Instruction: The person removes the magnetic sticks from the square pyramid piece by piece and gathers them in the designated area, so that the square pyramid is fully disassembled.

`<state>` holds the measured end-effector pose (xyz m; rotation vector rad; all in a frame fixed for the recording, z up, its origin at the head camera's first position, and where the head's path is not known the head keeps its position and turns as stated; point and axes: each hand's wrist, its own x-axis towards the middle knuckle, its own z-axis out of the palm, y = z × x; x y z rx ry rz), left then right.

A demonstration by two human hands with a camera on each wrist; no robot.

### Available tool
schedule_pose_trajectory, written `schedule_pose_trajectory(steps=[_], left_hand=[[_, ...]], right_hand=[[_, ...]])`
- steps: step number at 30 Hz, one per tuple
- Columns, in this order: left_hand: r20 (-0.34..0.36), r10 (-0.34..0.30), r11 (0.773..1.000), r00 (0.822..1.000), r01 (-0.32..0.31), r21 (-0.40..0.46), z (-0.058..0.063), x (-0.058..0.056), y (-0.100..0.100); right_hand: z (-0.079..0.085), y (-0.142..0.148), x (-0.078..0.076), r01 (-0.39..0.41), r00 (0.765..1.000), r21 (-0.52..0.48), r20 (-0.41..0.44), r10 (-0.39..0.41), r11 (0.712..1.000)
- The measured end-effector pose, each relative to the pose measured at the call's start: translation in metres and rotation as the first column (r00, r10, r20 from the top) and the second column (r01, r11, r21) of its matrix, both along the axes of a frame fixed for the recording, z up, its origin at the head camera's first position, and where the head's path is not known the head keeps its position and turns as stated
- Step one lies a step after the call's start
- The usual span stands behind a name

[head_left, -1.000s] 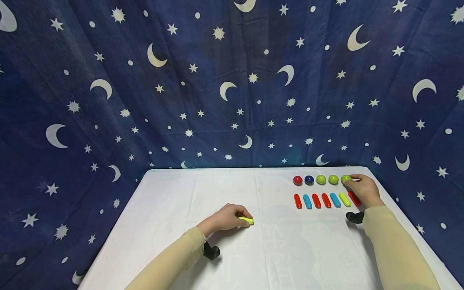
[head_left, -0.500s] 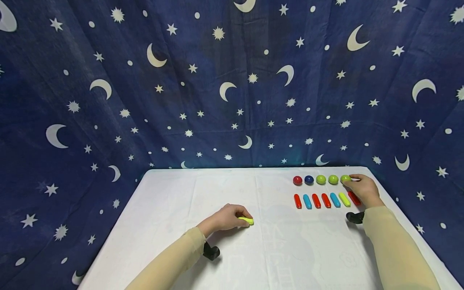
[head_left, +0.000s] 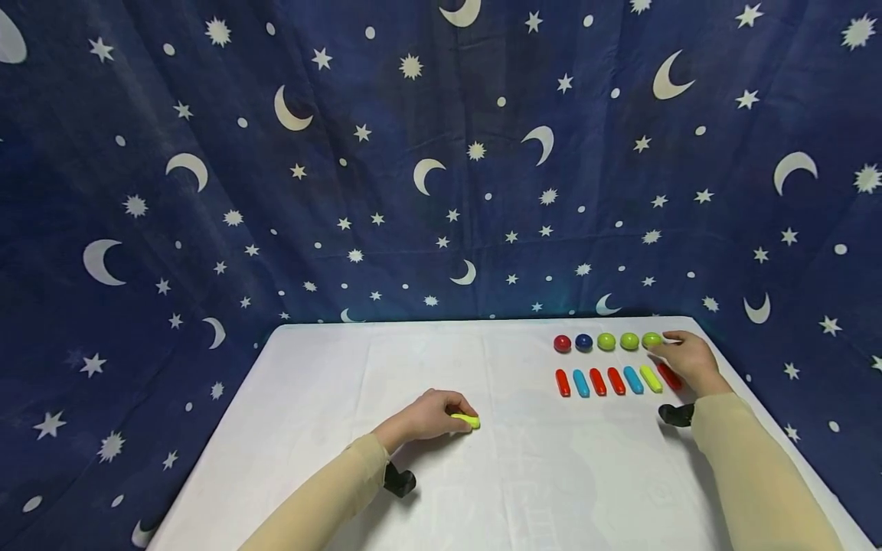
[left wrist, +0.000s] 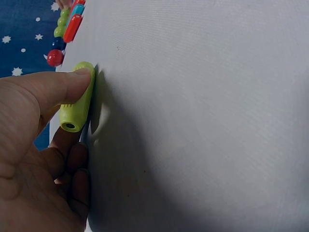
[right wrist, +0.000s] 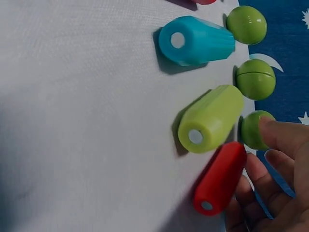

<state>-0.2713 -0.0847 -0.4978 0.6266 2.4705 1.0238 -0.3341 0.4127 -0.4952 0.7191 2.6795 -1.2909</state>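
My left hand (head_left: 429, 415) pinches a yellow-green tapered plastic stick (head_left: 468, 420) low over the white table; the left wrist view shows the thumb along it and a small dark hole in the end (left wrist: 71, 124). At the back right, my right hand (head_left: 689, 360) is at the last green ball (head_left: 651, 339), its fingers spread apart. In the right wrist view the thumb overlaps that ball (right wrist: 253, 129); whether they touch I cannot tell. A dark red stick (right wrist: 219, 181) lies just beneath this hand, beside a yellow-green one (right wrist: 211, 118).
A row of balls runs along the back: a red ball (head_left: 562, 343), a dark blue ball (head_left: 583, 343) and green ones. In front lies a row of red, blue (head_left: 581, 383) and yellow-green sticks. A starry blue curtain (head_left: 386, 191) surrounds the white table (head_left: 344, 367).
My right hand's fingers have loosened from the last green ball and drawn slightly right. The left hand stays put with its stick. The head view has shifted slightly.
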Motion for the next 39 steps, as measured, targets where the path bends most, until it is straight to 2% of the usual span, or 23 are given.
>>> schedule_pose_trajectory(steps=[4,9,15,19,22,25,30,33,39], left_hand=[[-0.015,0.003,1.0,1.0,-0.003,-0.002,0.001,0.002,-0.001],[-0.033,0.007,1.0,0.999,-0.008,-0.02,0.002,0.003,-0.001],[-0.054,0.002,0.998,0.999,-0.006,-0.059,0.003,0.005,-0.001],[-0.151,-0.029,0.993,0.988,0.011,-0.122,0.004,0.006,0.001],[-0.229,-0.062,0.983,0.972,0.019,-0.185,0.003,0.006,0.001],[-0.278,-0.089,0.972,0.957,0.022,-0.235,0.004,0.006,0.002],[-0.362,-0.109,0.954,0.926,-0.006,-0.301,0.006,0.007,0.002],[-0.387,-0.103,0.944,0.916,-0.032,-0.327,0.008,0.007,0.002],[-0.362,-0.08,0.94,0.929,-0.05,-0.336,0.015,0.002,0.006]], right_hand=[[0.004,0.001,0.005,-0.055,0.996,0.05,-0.062,0.058,0.997],[0.013,0.002,0.012,-0.126,0.979,0.132,-0.141,0.145,0.983],[0.019,-0.002,0.019,-0.151,0.968,0.146,-0.178,0.176,0.978],[0.02,-0.006,0.024,-0.16,0.959,0.135,-0.213,0.186,0.978],[0.021,-0.011,0.027,-0.175,0.954,0.121,-0.226,0.199,0.977],[0.026,-0.019,0.032,-0.198,0.946,0.12,-0.238,0.222,0.973],[0.035,-0.041,0.045,-0.274,0.917,0.118,-0.268,0.296,0.955],[0.039,-0.058,0.054,-0.335,0.888,0.117,-0.293,0.355,0.935],[0.046,-0.09,0.074,-0.434,0.842,0.1,-0.307,0.443,0.895]])
